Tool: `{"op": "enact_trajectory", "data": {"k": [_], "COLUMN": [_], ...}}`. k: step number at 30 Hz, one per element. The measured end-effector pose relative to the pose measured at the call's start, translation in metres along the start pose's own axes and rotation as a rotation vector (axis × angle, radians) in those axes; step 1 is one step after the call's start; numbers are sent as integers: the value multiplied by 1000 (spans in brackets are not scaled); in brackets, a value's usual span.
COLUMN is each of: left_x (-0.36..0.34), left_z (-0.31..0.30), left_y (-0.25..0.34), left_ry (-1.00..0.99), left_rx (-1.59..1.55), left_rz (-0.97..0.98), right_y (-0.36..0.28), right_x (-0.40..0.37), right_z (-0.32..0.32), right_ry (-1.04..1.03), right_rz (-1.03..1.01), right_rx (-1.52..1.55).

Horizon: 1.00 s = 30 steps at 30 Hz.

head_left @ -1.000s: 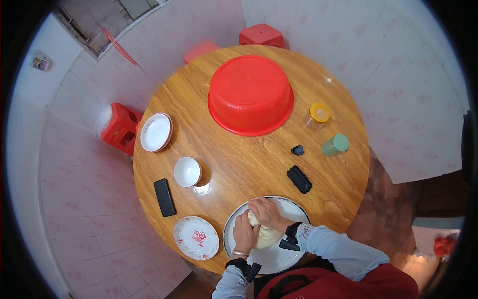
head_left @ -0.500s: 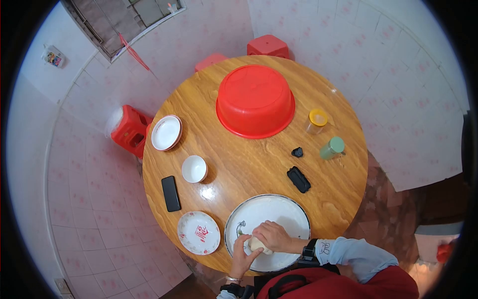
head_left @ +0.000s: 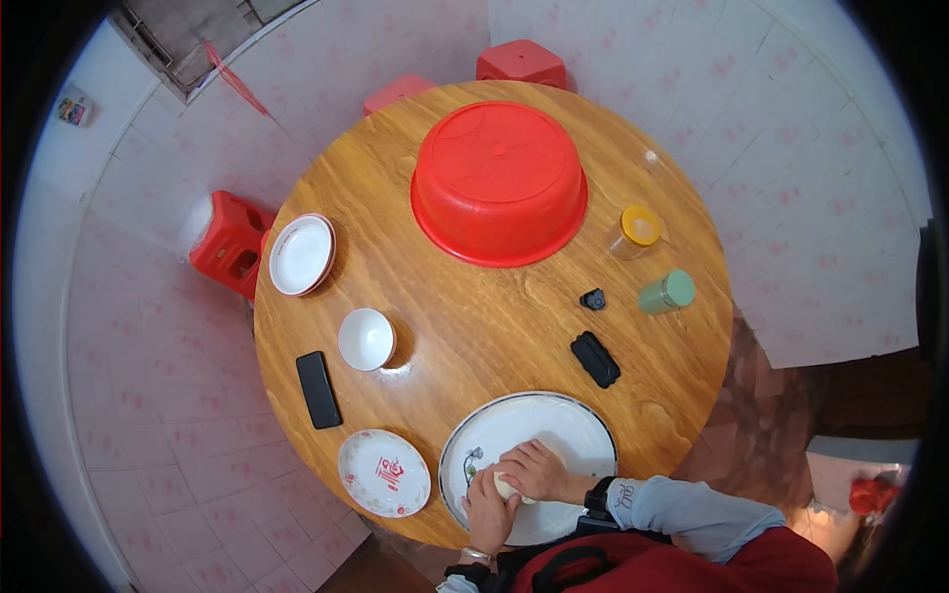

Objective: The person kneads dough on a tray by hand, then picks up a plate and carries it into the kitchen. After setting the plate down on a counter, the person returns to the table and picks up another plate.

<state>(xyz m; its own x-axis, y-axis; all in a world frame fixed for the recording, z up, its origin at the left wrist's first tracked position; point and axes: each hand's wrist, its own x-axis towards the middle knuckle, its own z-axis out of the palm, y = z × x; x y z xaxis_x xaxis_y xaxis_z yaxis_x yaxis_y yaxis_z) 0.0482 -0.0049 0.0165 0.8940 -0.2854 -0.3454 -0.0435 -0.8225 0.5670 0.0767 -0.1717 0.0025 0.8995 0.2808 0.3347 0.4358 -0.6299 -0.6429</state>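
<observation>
**Both our hands closed over pale dough in a rimmed dish**

We appear to be working a lump of dough (head_left: 504,486) by pressing and gathering it, a kneading step by our reading. It sits in the near part of a wide, dark-rimmed white dish (head_left: 524,420), directly under our palms. Our right hand (head_left: 535,470) lies across the top, fingers bent and close together, wrapped over the lump. Our left hand (head_left: 487,509) is cupped against its left side, fingers curled in and thumb near the dough, so the lump is clamped between the two. How deep the fingertips sink in, we cannot tell. From this hold, a further press would call for even weight through both palms, with the dough kept inside the rim.

Left of our left hand, the patterned plate (head_left: 386,472) stands just beside the dish on the worktop (head_left: 474,316), with the black phone (head_left: 318,389) and the white bowl (head_left: 366,339) farther up that side. Well beyond our hands is the overturned red basin (head_left: 499,173); ahead and right of our right hand is a black case-like object (head_left: 594,359).
</observation>
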Motion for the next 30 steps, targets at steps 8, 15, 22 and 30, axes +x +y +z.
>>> {"op": "enact_trajectory", "data": {"k": [8,15,22,30], "left_x": [64,71,13,-30], "left_z": [-9,3,-3,-28], "left_y": [5,-12,16,17], "left_ry": [-22,25,217,189], "left_rx": [98,186,52,-147], "left_rz": [-123,-85,155,332], "right_y": [36,49,32,-20], "right_x": [47,52,40,-16], "right_z": [10,16,-9,-44], "right_ry": [60,97,-304,-288], "right_rz": [205,137,596,253], "right_rx": [31,49,479,124]}}
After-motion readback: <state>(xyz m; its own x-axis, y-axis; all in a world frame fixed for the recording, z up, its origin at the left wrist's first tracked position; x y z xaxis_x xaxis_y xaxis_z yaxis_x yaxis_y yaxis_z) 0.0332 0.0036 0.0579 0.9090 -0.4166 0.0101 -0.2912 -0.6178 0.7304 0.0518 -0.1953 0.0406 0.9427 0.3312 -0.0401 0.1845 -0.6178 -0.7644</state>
